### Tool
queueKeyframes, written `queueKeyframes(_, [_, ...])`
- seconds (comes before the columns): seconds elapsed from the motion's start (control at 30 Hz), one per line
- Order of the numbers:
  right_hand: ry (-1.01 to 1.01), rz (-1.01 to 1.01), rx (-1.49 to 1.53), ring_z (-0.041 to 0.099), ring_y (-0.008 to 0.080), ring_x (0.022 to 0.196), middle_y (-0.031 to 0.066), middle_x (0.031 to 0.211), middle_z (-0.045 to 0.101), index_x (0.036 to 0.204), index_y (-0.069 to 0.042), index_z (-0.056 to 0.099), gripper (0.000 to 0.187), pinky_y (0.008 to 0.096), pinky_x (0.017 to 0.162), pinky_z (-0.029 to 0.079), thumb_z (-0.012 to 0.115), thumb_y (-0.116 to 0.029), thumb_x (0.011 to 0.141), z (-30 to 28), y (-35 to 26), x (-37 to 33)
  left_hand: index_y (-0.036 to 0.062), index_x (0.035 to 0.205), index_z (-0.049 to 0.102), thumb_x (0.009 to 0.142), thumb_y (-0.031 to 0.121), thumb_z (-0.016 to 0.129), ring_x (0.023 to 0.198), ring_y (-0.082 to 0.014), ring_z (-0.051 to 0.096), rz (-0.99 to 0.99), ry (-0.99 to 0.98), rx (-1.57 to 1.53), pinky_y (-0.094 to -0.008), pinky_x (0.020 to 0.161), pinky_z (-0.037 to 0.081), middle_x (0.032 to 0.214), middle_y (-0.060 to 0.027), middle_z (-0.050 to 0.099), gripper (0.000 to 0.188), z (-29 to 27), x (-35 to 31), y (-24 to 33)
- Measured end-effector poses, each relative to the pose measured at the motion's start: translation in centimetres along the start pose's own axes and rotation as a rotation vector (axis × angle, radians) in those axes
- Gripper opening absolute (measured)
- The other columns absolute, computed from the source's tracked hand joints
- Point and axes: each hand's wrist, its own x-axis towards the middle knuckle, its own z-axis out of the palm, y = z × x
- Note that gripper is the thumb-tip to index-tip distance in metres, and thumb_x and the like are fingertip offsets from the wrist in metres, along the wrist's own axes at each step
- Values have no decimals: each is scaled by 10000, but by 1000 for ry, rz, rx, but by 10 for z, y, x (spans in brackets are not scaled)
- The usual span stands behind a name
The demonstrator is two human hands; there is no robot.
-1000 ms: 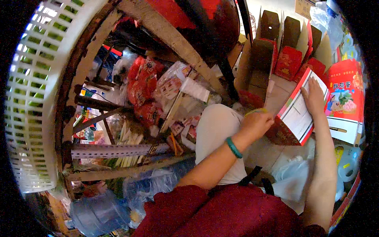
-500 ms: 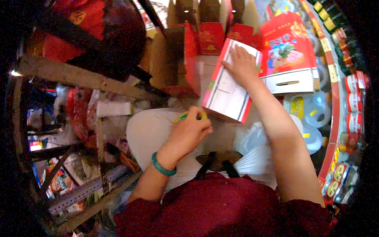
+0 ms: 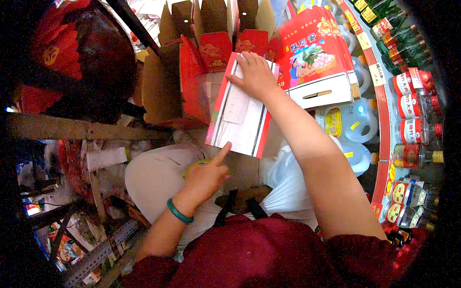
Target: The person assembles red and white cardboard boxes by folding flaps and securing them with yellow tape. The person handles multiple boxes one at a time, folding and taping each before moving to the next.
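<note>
A red and white carton [image 3: 240,122] lies in front of me, its white face up and a pale paper slip on it. My right hand [image 3: 257,79] rests flat over its far part, fingers stretched and the thumb out to the left. At the carton's near edge, my left hand [image 3: 207,178] points its index finger onto the white face, the other fingers curled. Partly hidden behind that hand is a yellow-green ring [image 3: 191,169], seemingly a roll of tape held in it. A green bangle circles my left wrist.
Opened red and brown cartons [image 3: 165,86] stand on the far side. To the right lie stacked flat red cartons [image 3: 312,53] with a handle slot, beside clear jugs [image 3: 353,120] and a shelf of bottles [image 3: 408,91]. A metal rack [image 3: 57,127] is at left.
The view has shifted right, so things sit further left. My left hand has stretched its index finger onto the carton's near edge. The right hand stays flat on the carton.
</note>
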Motion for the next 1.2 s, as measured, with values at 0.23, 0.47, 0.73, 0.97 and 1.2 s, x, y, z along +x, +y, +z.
queueKeyframes(0.23, [-529, 209, 115, 588, 348, 950, 192, 1013, 613, 1076, -34, 574, 595, 449, 823, 447, 385, -556, 865, -2, 44, 41, 50, 676, 523, 759, 142, 620, 724, -273, 607, -15, 78, -52, -416, 594, 489, 1381, 38, 390, 158, 1, 2, 0])
queueKeyframes(0.47, [-756, 201, 287, 574, 374, 1001, 227, 1047, 602, 1116, -128, 615, 724, 424, 906, 421, 232, -681, 845, 15, 78, 58, 46, 681, 515, 763, 139, 623, 723, -264, 605, -11, 85, -66, -391, 590, 495, 1358, 44, 418, 164, 4, 7, 2])
queueKeyframes(0.73, [15, 82, 22, 571, 326, 925, 164, 956, 611, 1051, -30, 588, 417, 452, 790, 432, 531, -386, 841, -9, 21, 25, 14, 684, 489, 770, 71, 609, 784, -311, 608, -12, -17, -130, -380, 637, 491, 1421, -35, 338, 158, -1, 6, 3])
queueKeyframes(0.97, [-125, -125, 183, 380, 301, 1244, 161, 1297, 454, 1218, -22, 480, 656, 484, 1037, 262, 626, -450, 742, -48, -73, -104, 59, 716, 537, 762, 142, 644, 750, -341, 609, 121, 206, -175, -413, 622, 493, 1426, -83, 305, 143, 19, 0, -7])
queueKeyframes(1.2, [-86, -17, 98, 374, 267, 1245, 116, 1312, 442, 1219, -62, 494, 664, 511, 1033, 243, 652, -449, 704, -65, -101, -145, 38, 720, 556, 735, 105, 663, 893, -350, 597, 42, 243, -69, -398, 734, 489, 1427, -168, 280, 127, 10, -5, 1])
